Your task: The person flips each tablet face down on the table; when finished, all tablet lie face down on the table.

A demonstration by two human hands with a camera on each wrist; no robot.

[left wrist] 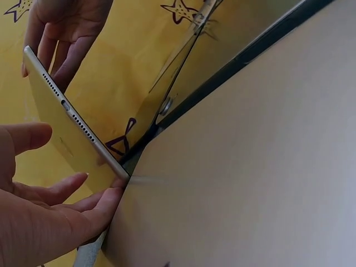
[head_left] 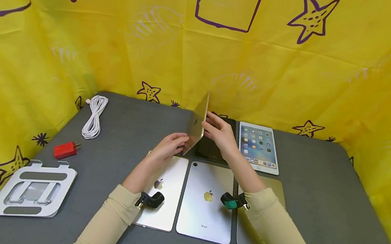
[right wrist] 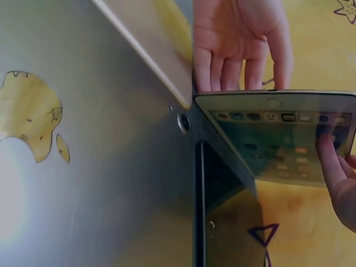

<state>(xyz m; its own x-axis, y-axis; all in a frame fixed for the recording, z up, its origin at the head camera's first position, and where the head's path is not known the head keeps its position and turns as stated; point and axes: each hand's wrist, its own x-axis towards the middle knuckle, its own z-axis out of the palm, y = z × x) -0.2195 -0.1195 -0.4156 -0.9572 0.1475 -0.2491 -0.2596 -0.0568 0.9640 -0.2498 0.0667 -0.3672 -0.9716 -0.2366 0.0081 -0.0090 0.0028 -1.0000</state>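
A gold-backed tablet point(head_left: 197, 124) is held up on edge at the middle of the table, its back turned left. In the right wrist view its lit screen point(right wrist: 283, 144) shows rows of icons. My left hand point(head_left: 167, 147) holds it near the lower edge, fingers at the back; in the left wrist view the thumb stands off the back. My right hand point(head_left: 221, 135) grips it from the screen side, a finger on the glass. Under the right hand lies a dark-screened tablet point(head_left: 210, 148). Beside that lies a white tablet point(head_left: 258, 147), screen lit.
Three tablets lie face down in front: one light-backed point(head_left: 171, 175), one silver point(head_left: 205, 219), one gold point(head_left: 255, 229) partly under the right forearm. At left are a coiled white cable point(head_left: 93, 118), a red plug adapter point(head_left: 65, 150) and a folded white stand point(head_left: 33, 190). Yellow cloth point(head_left: 117, 48) surrounds the table.
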